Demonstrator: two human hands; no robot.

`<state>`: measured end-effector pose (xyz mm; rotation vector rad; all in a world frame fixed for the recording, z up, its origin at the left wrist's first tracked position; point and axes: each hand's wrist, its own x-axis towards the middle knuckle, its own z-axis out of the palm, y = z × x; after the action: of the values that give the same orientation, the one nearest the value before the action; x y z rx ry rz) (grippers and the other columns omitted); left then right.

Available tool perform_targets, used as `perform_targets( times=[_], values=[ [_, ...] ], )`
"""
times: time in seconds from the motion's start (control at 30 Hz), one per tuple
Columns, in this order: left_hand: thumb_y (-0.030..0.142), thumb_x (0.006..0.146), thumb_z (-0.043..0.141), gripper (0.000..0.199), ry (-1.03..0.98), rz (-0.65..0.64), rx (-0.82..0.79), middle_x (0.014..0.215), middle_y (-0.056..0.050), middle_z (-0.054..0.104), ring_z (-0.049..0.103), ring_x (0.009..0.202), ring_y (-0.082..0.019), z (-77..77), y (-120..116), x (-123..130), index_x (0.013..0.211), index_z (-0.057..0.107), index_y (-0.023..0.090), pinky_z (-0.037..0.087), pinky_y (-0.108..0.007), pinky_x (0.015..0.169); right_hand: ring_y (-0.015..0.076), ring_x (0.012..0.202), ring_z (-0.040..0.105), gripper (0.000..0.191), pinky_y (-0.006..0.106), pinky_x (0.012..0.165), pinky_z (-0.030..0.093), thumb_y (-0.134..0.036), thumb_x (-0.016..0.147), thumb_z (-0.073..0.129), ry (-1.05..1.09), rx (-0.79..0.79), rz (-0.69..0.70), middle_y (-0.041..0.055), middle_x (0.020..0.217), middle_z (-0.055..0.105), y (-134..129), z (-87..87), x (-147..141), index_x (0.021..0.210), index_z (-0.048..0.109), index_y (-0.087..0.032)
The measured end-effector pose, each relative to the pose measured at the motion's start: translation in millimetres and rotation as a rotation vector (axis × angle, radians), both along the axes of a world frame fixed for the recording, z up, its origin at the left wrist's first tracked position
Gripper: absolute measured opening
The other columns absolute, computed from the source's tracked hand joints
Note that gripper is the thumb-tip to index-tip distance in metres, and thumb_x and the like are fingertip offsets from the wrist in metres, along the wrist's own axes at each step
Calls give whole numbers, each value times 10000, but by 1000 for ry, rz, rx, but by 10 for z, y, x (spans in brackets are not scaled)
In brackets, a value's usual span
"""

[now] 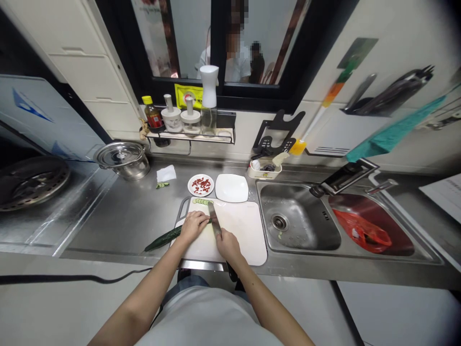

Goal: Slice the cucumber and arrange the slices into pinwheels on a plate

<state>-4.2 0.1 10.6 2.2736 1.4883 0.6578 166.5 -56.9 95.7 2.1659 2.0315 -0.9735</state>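
Note:
A dark green cucumber lies slantwise over the left part of a white cutting board, its lower end past the board's edge. My left hand is closed over the cucumber near its cut end. In my right hand is a kitchen knife, its blade upright beside the cucumber's end and the fingertips of my left hand. A row of thin cucumber slices lies at the board's upper left. Behind the board stand a plate of chopped red pieces and a white square plate.
To the right is a double sink with a black faucet and a red plastic bag. A lidded steel pot stands at the back left. Seasoning jars line a wall shelf. People show in the window.

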Motion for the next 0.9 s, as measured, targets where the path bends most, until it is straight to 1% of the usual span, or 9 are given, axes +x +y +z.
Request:
perform_targets(
  times=[0.47, 0.77, 0.9],
  values=[
    [349, 916, 504, 236, 31, 0, -11, 955, -45, 667, 562, 936, -192, 36, -6, 14, 995, 710, 266, 392, -363, 870, 233, 988, 642, 308, 271, 768, 421, -165, 927, 370, -43, -29, 38, 172, 1049, 685, 38, 58, -69, 1114, 606, -102],
    [343, 912, 511, 224, 19, -7, -22, 944, -42, 669, 570, 928, -188, 45, 7, 11, 984, 710, 269, 392, -355, 870, 232, 977, 639, 320, 273, 780, 417, -129, 908, 354, -30, -60, 66, 180, 1042, 683, -139, 69, 22, 1074, 623, -80],
    [337, 906, 522, 213, 8, 0, -26, 940, -39, 669, 569, 922, -186, 37, 11, 12, 981, 712, 273, 395, -353, 862, 234, 992, 634, 317, 268, 784, 416, -122, 906, 358, -34, -60, 78, 180, 1049, 681, -161, 85, 32, 1066, 628, -82]
  ],
)
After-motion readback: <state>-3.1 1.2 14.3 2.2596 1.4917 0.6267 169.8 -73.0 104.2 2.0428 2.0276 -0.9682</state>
